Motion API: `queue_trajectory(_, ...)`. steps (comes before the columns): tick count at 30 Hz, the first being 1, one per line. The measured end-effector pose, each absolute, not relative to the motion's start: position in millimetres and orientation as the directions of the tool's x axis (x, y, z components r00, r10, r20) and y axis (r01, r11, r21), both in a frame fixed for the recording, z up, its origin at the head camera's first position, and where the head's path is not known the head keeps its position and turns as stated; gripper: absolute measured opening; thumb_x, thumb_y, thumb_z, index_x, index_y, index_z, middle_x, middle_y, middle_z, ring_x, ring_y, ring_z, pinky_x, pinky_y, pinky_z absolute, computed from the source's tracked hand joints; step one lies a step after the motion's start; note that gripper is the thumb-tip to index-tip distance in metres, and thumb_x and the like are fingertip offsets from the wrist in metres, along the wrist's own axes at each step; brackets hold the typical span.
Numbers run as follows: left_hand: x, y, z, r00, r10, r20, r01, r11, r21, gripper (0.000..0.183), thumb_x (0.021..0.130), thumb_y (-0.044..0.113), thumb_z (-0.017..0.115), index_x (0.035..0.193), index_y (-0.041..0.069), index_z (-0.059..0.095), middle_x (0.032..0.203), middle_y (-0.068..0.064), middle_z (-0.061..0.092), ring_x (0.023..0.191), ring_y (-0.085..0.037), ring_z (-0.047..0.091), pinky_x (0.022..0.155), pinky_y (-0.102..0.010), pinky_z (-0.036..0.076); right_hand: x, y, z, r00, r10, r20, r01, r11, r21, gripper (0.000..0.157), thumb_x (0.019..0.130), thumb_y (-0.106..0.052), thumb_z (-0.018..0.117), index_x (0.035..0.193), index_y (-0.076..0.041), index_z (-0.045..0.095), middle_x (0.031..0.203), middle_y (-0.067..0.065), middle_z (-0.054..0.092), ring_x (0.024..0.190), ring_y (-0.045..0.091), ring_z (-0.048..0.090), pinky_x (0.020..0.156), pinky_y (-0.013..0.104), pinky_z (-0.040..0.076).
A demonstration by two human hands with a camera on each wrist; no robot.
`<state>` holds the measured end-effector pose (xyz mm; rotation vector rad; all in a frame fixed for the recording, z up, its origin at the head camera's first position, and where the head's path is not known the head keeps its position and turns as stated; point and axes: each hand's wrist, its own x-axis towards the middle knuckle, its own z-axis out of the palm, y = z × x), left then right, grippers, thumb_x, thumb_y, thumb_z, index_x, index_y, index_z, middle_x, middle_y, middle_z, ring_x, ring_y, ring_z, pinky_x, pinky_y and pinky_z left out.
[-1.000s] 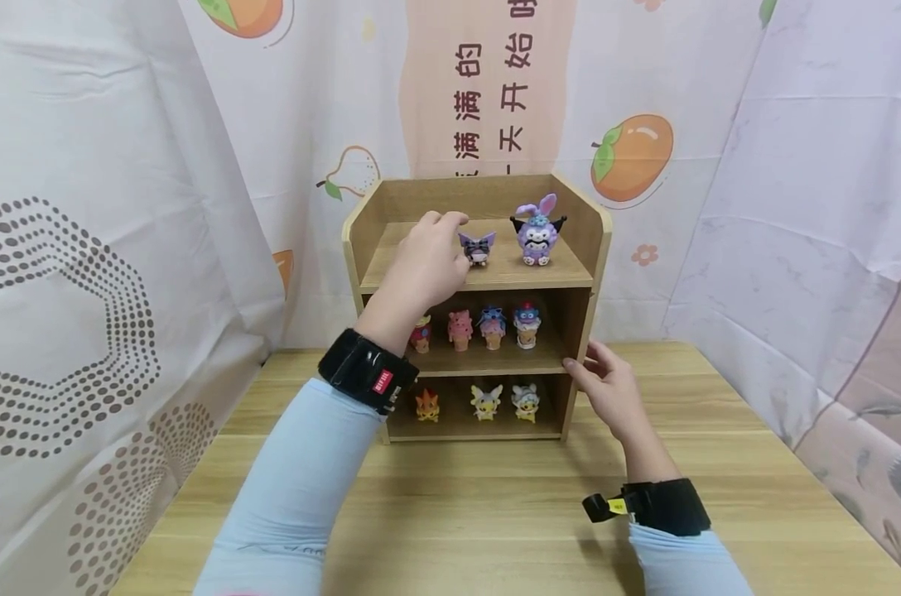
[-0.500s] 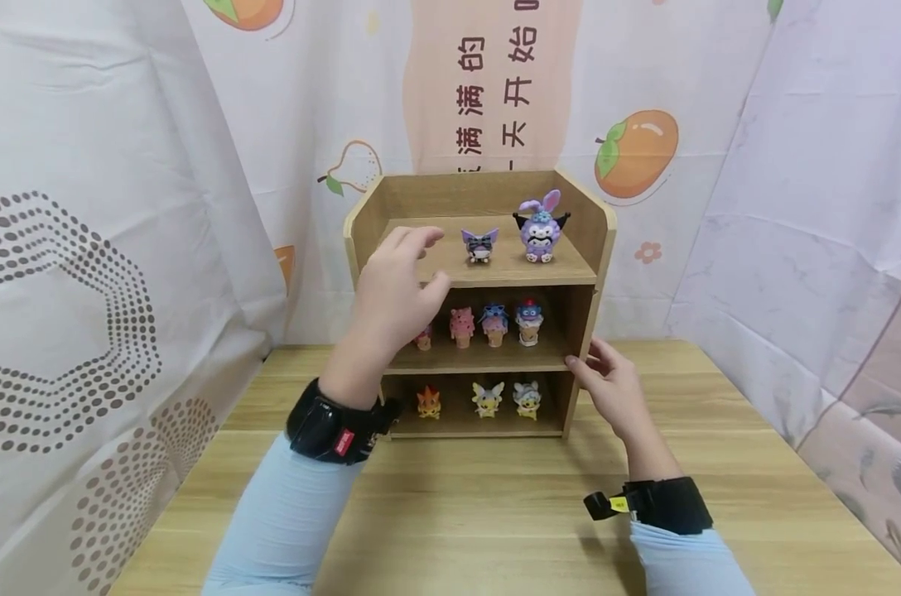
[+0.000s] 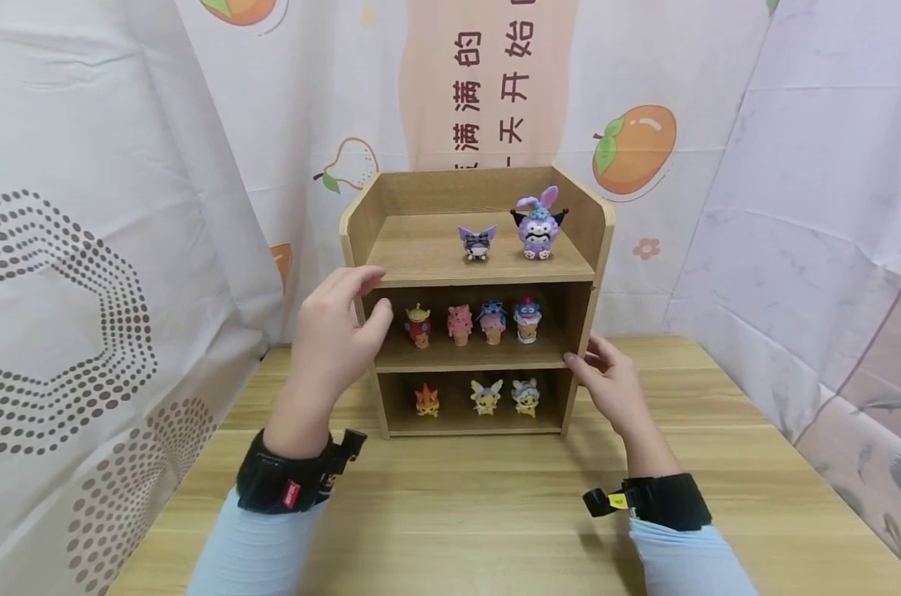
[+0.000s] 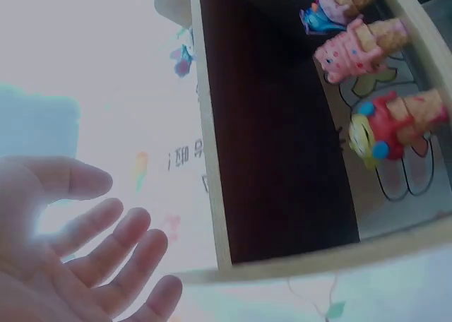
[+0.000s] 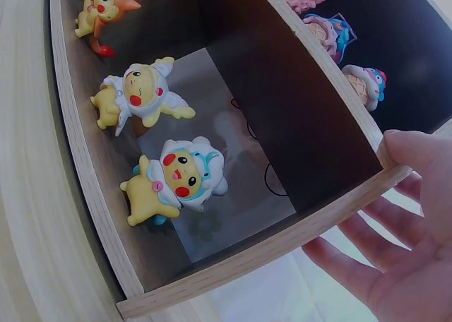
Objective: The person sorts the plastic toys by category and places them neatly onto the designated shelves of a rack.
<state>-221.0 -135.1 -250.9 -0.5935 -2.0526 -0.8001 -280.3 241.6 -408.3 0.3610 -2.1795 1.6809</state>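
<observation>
A wooden display shelf (image 3: 480, 362) with three levels stands upright on the table. My left hand (image 3: 339, 331) is in the air just left of its front, fingers relaxed and holding nothing; the left wrist view shows the bare palm (image 4: 42, 265). My right hand (image 3: 610, 385) grips the shelf's right side panel, thumb on the front edge and fingers behind. On the top level stand a small purple-eared figurine (image 3: 477, 243) and a larger purple bunny-eared figurine (image 3: 537, 228). Several ice-cream-cone figurines (image 3: 460, 325) line the middle level. Below are an orange-hooded figurine (image 3: 426, 401) and two pale-hooded yellow ones (image 5: 182, 174).
The shelf rests on a light wood-grain table (image 3: 450, 513). Patterned cloth curtains (image 3: 644, 66) with fruit prints and lettering hang behind and on both sides.
My left hand has drawn back from beside the small purple-eared figurine, moving left and down, off the top level. That figurine stays standing. My right hand keeps its hold on the side panel.
</observation>
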Motion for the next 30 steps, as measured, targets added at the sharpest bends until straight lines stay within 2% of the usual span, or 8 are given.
queue_trajectory(5, -216.2, -155.0, -260.6, -0.549, 0.07, 0.833, 0.615, 0.709, 0.346, 0.024, 0.09, 0.009, 0.068, 0.112, 0.003, 0.074, 0.102, -0.007, 0.072, 0.094, -0.021, 0.064, 0.071, -0.038, 0.052, -281.4, 241.5, -407.8, -0.9, 0.012, 0.435, -0.418, 0.257, -0.871, 0.054, 0.1, -0.021, 0.067, 0.149, -0.004, 0.051, 0.14, 0.024, 0.056, 0.124, 0.04, 0.055, 0.079, 0.024, 0.059)
queue_trajectory(8, -214.9, -165.4, -264.4, -0.571, 0.055, 0.819, 0.588, 0.724, 0.361, 0.022, 0.09, 0.008, 0.068, 0.111, 0.003, 0.074, 0.096, -0.007, 0.072, 0.088, -0.02, 0.066, 0.067, -0.038, 0.053, -281.1, 241.5, -406.4, -0.902, 0.015, 0.432, -0.415, 0.253, -0.874, 0.054, 0.1, -0.02, 0.067, 0.149, -0.003, 0.05, 0.14, 0.024, 0.055, 0.124, 0.039, 0.055, 0.079, 0.024, 0.059)
queue_trajectory(13, -213.7, -180.9, -272.1, -0.701, 0.046, 0.711, 0.487, 0.759, 0.432, 0.021, 0.095, 0.014, 0.065, 0.112, 0.006, 0.074, 0.092, -0.005, 0.073, 0.079, -0.02, 0.069, 0.069, -0.04, 0.056, -278.4, 240.6, -403.0, -0.907, 0.018, 0.422, -0.405, 0.246, -0.881, 0.054, 0.1, -0.019, 0.068, 0.149, -0.004, 0.05, 0.141, 0.024, 0.055, 0.125, 0.039, 0.055, 0.081, 0.024, 0.058)
queue_trajectory(18, -214.5, -195.3, -281.4, -0.817, 0.049, 0.574, 0.378, 0.798, 0.47, 0.025, 0.097, 0.02, 0.061, 0.115, 0.007, 0.072, 0.092, -0.004, 0.073, 0.079, -0.022, 0.069, 0.07, -0.041, 0.053, -277.4, 239.9, -404.0, -0.911, 0.018, 0.411, -0.396, 0.238, -0.887, 0.055, 0.1, -0.019, 0.068, 0.15, -0.005, 0.049, 0.142, 0.023, 0.055, 0.126, 0.04, 0.054, 0.08, 0.022, 0.058)
queue_trajectory(25, -221.7, -215.3, -291.6, -0.907, 0.031, 0.421, 0.246, 0.849, 0.467, 0.035, 0.099, 0.029, 0.059, 0.125, 0.007, 0.068, 0.102, -0.009, 0.073, 0.088, -0.027, 0.069, 0.072, -0.045, 0.053, -280.7, 241.2, -409.6, -0.912, 0.02, 0.411, -0.393, 0.253, -0.884, 0.055, 0.1, -0.022, 0.068, 0.15, -0.006, 0.05, 0.14, 0.023, 0.055, 0.126, 0.039, 0.054, 0.08, 0.024, 0.058)
queue_trajectory(30, -226.6, -225.8, -293.9, -0.954, 0.031, 0.299, 0.166, 0.884, 0.437, 0.043, 0.098, 0.034, 0.057, 0.132, 0.009, 0.064, 0.11, -0.011, 0.072, 0.089, -0.028, 0.068, 0.071, -0.044, 0.052, -280.1, 240.9, -407.8, -0.908, 0.023, 0.419, -0.4, 0.256, -0.88, 0.055, 0.101, -0.022, 0.067, 0.15, -0.005, 0.05, 0.14, 0.024, 0.055, 0.125, 0.038, 0.055, 0.08, 0.023, 0.058)
